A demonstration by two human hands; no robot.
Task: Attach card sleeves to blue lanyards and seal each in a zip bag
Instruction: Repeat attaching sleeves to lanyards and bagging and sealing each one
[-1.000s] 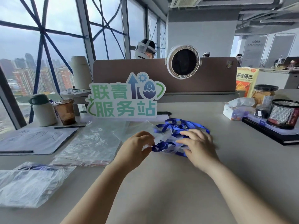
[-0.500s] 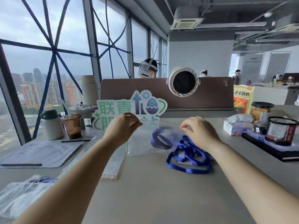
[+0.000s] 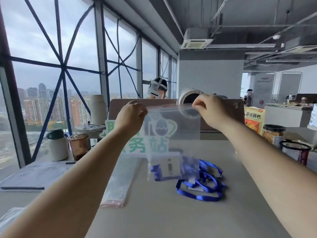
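A clear zip bag (image 3: 173, 127) hangs in the air in front of me, held by its top strip. My left hand (image 3: 131, 115) pinches the left end of the strip and my right hand (image 3: 209, 110) pinches the right end. At the bottom of the bag sit a card sleeve (image 3: 167, 164) and a bunched blue lanyard (image 3: 188, 167). Below and right of it, several loose blue lanyards (image 3: 202, 188) lie in a pile on the grey table (image 3: 171, 217).
A stack of empty zip bags (image 3: 118, 184) lies left of centre. A green sign (image 3: 154, 145) stands behind the bag. Papers (image 3: 34, 174), a cup (image 3: 78, 146) and a flask (image 3: 57, 145) are at the left; a mesh pen holder (image 3: 294, 152) and a jar (image 3: 272, 133) at the right.
Both hands have risen from the table with the zip bag, which now hangs high and stretched between them, the lanyard and sleeve dropped to its bottom. The camera has tilted up.
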